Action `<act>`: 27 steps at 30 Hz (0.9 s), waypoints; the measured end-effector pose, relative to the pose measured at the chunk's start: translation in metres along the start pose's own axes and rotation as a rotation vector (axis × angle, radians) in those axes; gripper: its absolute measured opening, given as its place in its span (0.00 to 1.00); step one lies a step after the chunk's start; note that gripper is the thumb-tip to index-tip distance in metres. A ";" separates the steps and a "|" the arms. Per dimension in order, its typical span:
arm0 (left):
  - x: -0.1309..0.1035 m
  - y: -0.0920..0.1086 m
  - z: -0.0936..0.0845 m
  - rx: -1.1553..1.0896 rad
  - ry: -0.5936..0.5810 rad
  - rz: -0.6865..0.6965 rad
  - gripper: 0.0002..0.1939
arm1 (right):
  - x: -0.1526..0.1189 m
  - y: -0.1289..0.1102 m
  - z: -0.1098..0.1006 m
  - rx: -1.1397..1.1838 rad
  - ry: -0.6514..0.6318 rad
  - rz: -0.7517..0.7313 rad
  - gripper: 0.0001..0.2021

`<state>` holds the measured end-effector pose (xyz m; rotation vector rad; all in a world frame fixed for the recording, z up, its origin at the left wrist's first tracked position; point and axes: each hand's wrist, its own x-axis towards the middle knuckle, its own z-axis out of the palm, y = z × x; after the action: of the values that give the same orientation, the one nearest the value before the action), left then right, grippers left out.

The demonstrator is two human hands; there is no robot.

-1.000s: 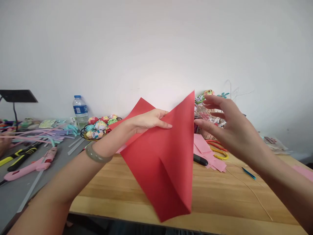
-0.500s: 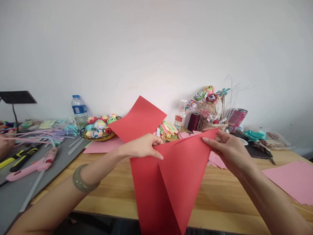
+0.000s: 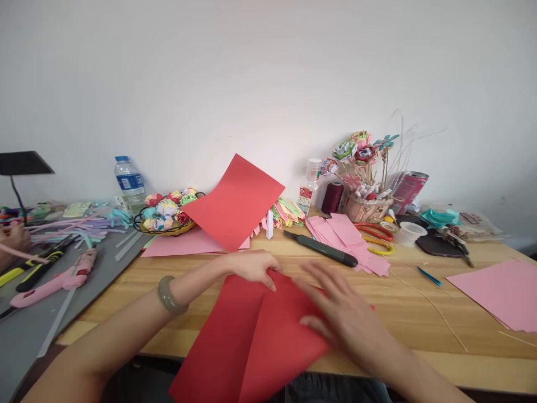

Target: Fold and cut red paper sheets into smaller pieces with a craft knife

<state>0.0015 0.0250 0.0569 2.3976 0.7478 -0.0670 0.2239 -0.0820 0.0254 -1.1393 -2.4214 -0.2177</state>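
A large sheet of red paper [image 3: 235, 330] lies partly folded at the table's front edge, its lower end hanging over. My left hand [image 3: 254, 267] pinches its top edge between thumb and fingers, a green bangle on that wrist. Over the right flap of the sheet is my right hand [image 3: 335, 308], fingers spread and somewhat blurred; whether it presses on the paper I cannot tell. Beyond my left hand, a second red sheet [image 3: 237, 201] leans at the back over a pink sheet [image 3: 176, 245].
Past my right hand lie a dark green utility knife [image 3: 325, 250], pink paper pieces [image 3: 344, 232] and scissors [image 3: 377, 238]. A flower basket [image 3: 367, 207] stands behind. On the left are a pink glue gun [image 3: 59, 282], a water bottle [image 3: 129, 182] and another person's hand [image 3: 14, 238].
The folded red sheet has come down to the table. My right hand has let go of its corner and moved left and down over the flap; my left hand still pinches the top edge.
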 end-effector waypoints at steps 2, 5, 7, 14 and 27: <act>0.002 -0.001 0.017 0.093 0.100 -0.007 0.13 | -0.003 -0.014 0.008 0.059 -0.182 -0.056 0.21; -0.006 0.001 0.035 0.212 0.356 0.001 0.14 | -0.005 -0.018 0.014 0.067 -0.206 0.066 0.21; -0.015 0.002 0.045 0.207 0.441 0.038 0.12 | -0.006 -0.016 0.015 0.039 -0.148 0.134 0.19; -0.032 -0.010 0.066 0.019 0.444 0.054 0.14 | -0.007 -0.015 0.017 0.044 -0.097 0.195 0.15; -0.024 -0.032 0.058 0.094 0.552 0.098 0.13 | -0.006 -0.012 0.018 0.050 -0.220 0.125 0.21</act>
<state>-0.0279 0.0003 -0.0015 2.5614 0.8797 0.6354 0.2120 -0.0879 0.0078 -1.3479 -2.5151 0.0085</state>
